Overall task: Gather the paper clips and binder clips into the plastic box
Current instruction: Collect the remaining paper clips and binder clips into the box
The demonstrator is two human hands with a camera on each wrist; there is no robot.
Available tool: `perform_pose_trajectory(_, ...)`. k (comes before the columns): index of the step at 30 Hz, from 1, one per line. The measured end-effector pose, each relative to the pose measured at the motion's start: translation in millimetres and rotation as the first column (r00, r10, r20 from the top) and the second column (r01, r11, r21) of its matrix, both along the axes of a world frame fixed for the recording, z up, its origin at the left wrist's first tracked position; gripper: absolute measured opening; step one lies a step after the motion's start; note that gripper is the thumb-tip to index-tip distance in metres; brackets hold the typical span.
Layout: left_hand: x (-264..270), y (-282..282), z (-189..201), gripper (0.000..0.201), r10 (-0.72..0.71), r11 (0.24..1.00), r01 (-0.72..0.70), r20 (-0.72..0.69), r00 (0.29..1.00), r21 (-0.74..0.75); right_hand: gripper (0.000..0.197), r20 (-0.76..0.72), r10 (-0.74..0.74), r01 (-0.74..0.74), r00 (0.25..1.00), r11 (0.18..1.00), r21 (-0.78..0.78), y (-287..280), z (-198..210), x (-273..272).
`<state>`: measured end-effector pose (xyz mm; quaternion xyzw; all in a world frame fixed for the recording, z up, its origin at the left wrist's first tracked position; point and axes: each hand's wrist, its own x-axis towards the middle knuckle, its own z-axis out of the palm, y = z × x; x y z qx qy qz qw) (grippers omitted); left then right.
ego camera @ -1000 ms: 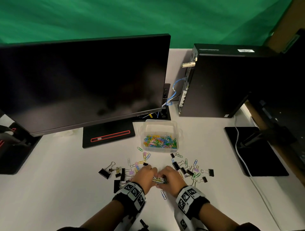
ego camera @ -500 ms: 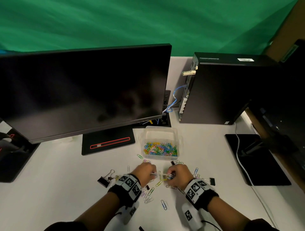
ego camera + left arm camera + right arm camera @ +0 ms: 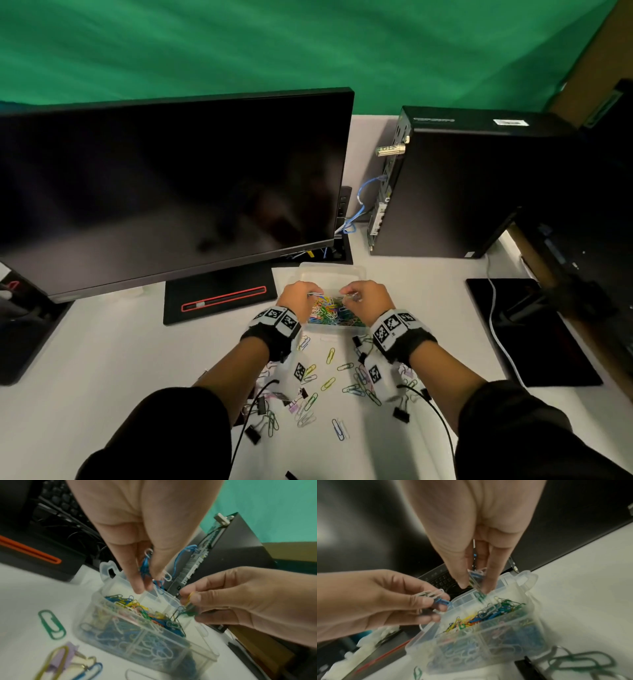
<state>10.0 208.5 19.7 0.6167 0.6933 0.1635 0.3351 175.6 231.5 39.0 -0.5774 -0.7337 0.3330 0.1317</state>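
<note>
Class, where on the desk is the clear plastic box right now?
In the head view, the clear plastic box sits mid-desk, just in front of the black monitor, under the left hand and right hand.

Both hands [image 3: 337, 299] carried pinched paper clips [image 3: 145, 566] from table to over plastic box [image 3: 330, 270].

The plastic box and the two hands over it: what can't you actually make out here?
- Plastic box: head view, both hands cover its near half.
- Left hand, right hand: clip counts unclear, fingers hide them, wrist views blurred.
- Binder clips: some lie under the forearms.
</note>
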Motion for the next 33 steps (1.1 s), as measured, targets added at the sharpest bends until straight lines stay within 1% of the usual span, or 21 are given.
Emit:
perform_pose_trajectory(1, -1, -1, -2, 0.032, 0.006, 1.000, -0.005, 0.039, 0.999, -0.024, 0.020, 0.019, 0.013, -0.013, 1.000, 1.000, -0.010, -2, -3, -1)
perform_pose_trajectory(3, -2, -7, -6, 0.039, 0.004, 0.999, 0.003, 0.126, 0.992, -0.054, 0.023, 0.038, 0.052, -0.053, 0.998, 0.998, 0.022, -9, -8, -2)
perform_pose_trajectory(5, -4, -13, -9, 0.046, -0.001, 0.999, 0.008, 0.186, 0.983, -0.037, 0.023, 0.014, 0.085, -0.086, 0.996, 0.993, 0.085, -21, -11, -2)
perform_pose_trajectory(7, -7, -17, -9, 0.054, 0.011, 1.000, -0.007, 0.234, 0.972, -0.018, 0.021, 0.000, 0.160, -0.160, 0.987, 0.983, 0.087, -35, -17, -4)
perform_pose_trajectory(9, -10, -18, -10, 0.061, 0.002, 1.000, 0.001, 0.285, 0.958, -0.010, 0.023, 0.067, 0.271, -0.273, 0.960, 0.962, 0.018, -49, -28, -6)
perform_pose_trajectory(11, -11, -19, -10, 0.066, -0.020, 1.000, 0.022, 0.359, 0.933, -0.002, 0.031, 0.138, 0.359, -0.358, 0.923, 0.933, -0.030, -61, -40, -8)
perform_pose_trajectory(13, -11, -21, -9, 0.066, -0.021, 1.000, 0.027, 0.405, 0.914, -0.011, 0.042, 0.191, 0.408, -0.412, 0.893, 0.911, -0.021, -72, -51, -8)
perform_pose_trajectory(15, -12, -24, -8, 0.066, -0.031, 0.999, 0.037, 0.410, 0.912, -0.008, 0.049, 0.265, 0.447, -0.457, 0.854, 0.889, -0.027, -82, -56, -6)
perform_pose_trajectory(17, -11, -31, -6, 0.062, -0.036, 0.999, 0.034, 0.378, 0.925, 0.013, 0.051, 0.297, 0.462, -0.480, 0.835, 0.877, -0.014, -92, -59, -4)
perform_pose_trajectory(19, -9, -45, -4, 0.047, -0.042, 0.997, 0.021, 0.311, 0.949, 0.072, 0.045, 0.272, 0.491, -0.520, 0.827, 0.853, 0.041, -101, -63, 0)
perform_pose_trajectory(20, -9, -53, -4, 0.038, -0.060, 0.996, 0.038, 0.274, 0.960, 0.084, 0.041, 0.239, 0.504, -0.523, 0.830, 0.852, 0.019, -106, -65, 3)
perform_pose_trajectory(21, -9, -61, -3, 0.029, -0.099, 0.994, 0.086, 0.225, 0.969, 0.070, 0.039, 0.212, 0.517, -0.535, 0.829, 0.844, 0.034, -111, -70, 7)
perform_pose_trajectory(23, -12, -78, -5, 0.018, -0.215, 0.976, 0.218, 0.101, 0.971, -0.026, 0.040, 0.169, 0.554, -0.567, 0.815, 0.823, 0.036, -120, -69, 14)
perform_pose_trajectory(25, -17, -93, -12, 0.019, -0.301, 0.947, 0.300, 0.006, 0.954, -0.116, 0.041, 0.144, 0.598, -0.604, 0.788, 0.797, -0.007, -123, -64, 21)
perform_pose_trajectory(26, -20, -99, -17, 0.022, -0.316, 0.940, 0.310, -0.021, 0.949, -0.141, 0.048, 0.142, 0.618, -0.618, 0.773, 0.785, -0.050, -123, -63, 25)
perform_pose_trajectory(27, -22, -105, -21, 0.026, -0.314, 0.939, 0.305, -0.035, 0.949, -0.160, 0.060, 0.155, 0.634, -0.629, 0.758, 0.773, -0.086, -122, -61, 27)
perform_pose_trajectory(30, -22, -122, -31, 0.040, -0.302, 0.940, 0.281, -0.085, 0.950, -0.193, 0.096, 0.250, 0.644, -0.633, 0.723, 0.762, -0.132, -121, -58, 31)
perform_pose_trajectory(31, -21, -126, -33, 0.042, -0.308, 0.938, 0.285, -0.099, 0.946, -0.196, 0.103, 0.270, 0.627, -0.612, 0.731, 0.777, -0.149, -121, -58, 32)
perform_pose_trajectory(33, -18, -132, -37, 0.041, -0.307, 0.941, 0.286, -0.100, 0.946, -0.182, 0.108, 0.252, 0.587, -0.560, 0.769, 0.809, -0.176, -122, -61, 33)
